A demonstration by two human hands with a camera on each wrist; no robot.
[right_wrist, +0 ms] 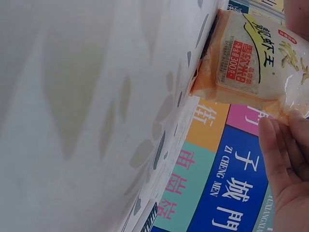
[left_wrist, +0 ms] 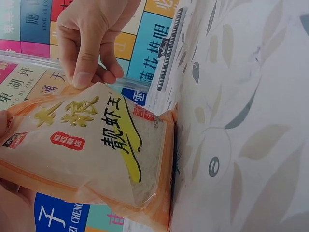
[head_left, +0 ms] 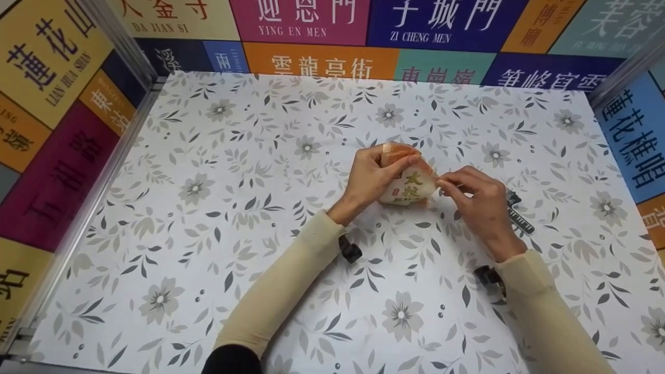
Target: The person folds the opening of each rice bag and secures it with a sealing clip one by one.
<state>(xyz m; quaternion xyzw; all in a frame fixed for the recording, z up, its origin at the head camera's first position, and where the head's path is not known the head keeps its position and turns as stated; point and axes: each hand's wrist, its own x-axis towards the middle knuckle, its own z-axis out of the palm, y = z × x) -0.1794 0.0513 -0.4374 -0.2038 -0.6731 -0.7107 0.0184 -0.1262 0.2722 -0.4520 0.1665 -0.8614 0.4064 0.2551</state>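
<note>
A small bag of rice (head_left: 410,184), clear with orange edges and gold and black lettering, stands on the floral tabletop. My left hand (head_left: 371,174) grips its upper left part, the thumb across the front. On the bag's right edge, the thumb and forefinger of my right hand (head_left: 475,200) pinch the orange film. The left wrist view has the printed front of the bag (left_wrist: 96,135) turned to the camera, its lower end against the table. In the right wrist view, my right hand (right_wrist: 289,159) pinches the side of the bag (right_wrist: 251,63); no tear is visible.
A flat dark piece with pale markings (head_left: 521,221) lies on the table just right of my right hand. Colourful panels with place names (head_left: 311,21) stand around the table's back and sides. The white tabletop (head_left: 249,150) has a grey leaf pattern.
</note>
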